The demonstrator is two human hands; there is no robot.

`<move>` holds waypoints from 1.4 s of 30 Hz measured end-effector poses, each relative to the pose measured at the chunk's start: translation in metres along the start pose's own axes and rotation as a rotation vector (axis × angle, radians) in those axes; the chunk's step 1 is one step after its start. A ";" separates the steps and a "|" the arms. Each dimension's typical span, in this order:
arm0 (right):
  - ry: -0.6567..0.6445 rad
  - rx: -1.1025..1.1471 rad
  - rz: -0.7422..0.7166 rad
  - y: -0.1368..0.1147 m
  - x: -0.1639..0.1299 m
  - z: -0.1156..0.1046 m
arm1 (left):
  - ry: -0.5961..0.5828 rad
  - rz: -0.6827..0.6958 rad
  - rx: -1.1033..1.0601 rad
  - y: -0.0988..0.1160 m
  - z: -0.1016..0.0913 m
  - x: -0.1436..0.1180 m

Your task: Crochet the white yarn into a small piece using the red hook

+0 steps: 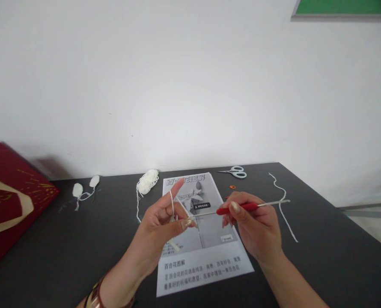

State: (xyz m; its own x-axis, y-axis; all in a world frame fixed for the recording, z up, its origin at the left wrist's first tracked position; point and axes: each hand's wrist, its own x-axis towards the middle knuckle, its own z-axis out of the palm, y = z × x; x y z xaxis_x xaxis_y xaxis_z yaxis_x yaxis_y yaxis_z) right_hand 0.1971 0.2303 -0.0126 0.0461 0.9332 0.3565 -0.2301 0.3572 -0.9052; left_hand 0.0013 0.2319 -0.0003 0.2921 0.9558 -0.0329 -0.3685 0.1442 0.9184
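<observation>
Pinched between thumb and fingers of the right hand [257, 229]: a red-handled crochet hook [242, 207], metal tip aimed left at the left hand [165, 222]. Left grip closed on a strand of white yarn [171, 201], looped up over the raised index finger, thumb and middle finger nipping it right at the hook's tip. Both held above a printed instruction sheet [206, 265] flat on the dark worktop [322, 256]. Farther back: a small yarn bundle [147, 181], white scissors [237, 172], two crocheted petals [85, 188]. Loose yarn length [285, 209] at right. Red bag [7, 201] at left edge.
</observation>
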 end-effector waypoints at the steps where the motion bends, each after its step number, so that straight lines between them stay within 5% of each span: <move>1: -0.017 -0.008 -0.013 0.000 0.000 -0.001 | -0.017 -0.004 -0.009 0.000 -0.001 0.000; 14: -0.199 -0.065 -0.184 -0.010 0.002 -0.010 | -0.122 -0.141 -0.135 0.001 -0.007 0.005; 23: -0.110 0.194 0.069 -0.004 0.007 -0.008 | -0.157 -0.135 -0.033 0.001 -0.010 0.004; 32: 0.037 0.448 0.540 0.013 0.008 0.014 | 0.020 0.049 0.064 -0.015 -0.001 0.004; 42: 0.091 0.395 0.421 0.015 0.001 0.023 | 0.165 0.132 0.094 -0.023 0.006 0.003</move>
State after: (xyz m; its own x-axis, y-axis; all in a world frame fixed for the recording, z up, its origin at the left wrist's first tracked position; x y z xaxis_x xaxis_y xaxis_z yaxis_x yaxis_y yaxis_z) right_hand 0.1717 0.2362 -0.0208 -0.0488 0.9974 -0.0526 -0.5907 -0.0713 -0.8037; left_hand 0.0156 0.2301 -0.0190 0.0953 0.9949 0.0326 -0.3079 -0.0017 0.9514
